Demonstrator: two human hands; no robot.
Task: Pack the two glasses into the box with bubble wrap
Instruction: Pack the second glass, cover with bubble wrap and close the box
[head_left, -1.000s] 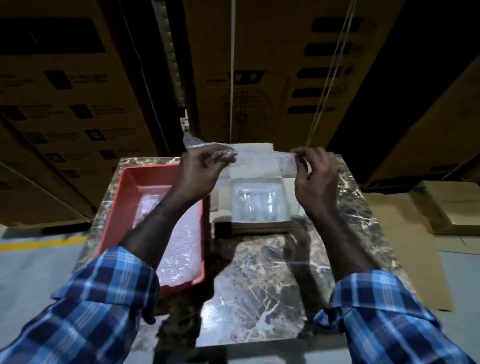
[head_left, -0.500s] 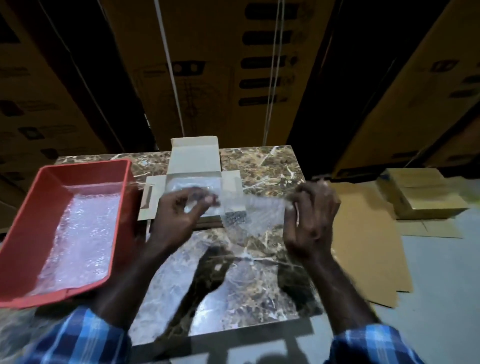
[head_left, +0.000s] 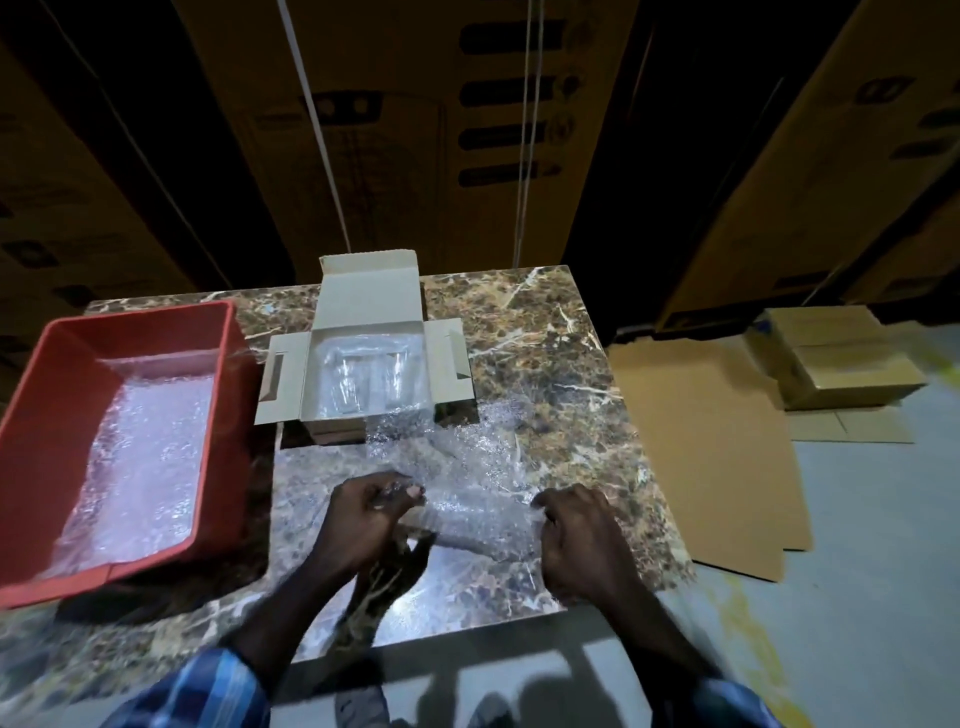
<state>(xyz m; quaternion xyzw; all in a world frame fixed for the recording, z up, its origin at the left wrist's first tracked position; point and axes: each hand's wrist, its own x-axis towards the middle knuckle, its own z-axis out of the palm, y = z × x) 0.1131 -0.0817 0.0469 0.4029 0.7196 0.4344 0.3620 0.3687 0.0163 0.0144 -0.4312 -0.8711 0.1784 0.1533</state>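
bubble wrap sheet (head_left: 467, 467) spread on marble table (head_left: 545, 332), seemingly laid out for wrapping | left hand (head_left: 363, 514) pinches near-left edge, right hand (head_left: 582, 535) grips near-right | box (head_left: 363, 364) at 12 o'clock, open, clear glasses (head_left: 371, 374) inside | red tray (head_left: 47, 415) at 9 o'clock

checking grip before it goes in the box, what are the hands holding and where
Both hold one bubble wrap sheet by its near edge: left hand pinches the left corner, right hand the right.

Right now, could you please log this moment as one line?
left hand: pinches bubble wrap sheet | right hand: grips it | box: open
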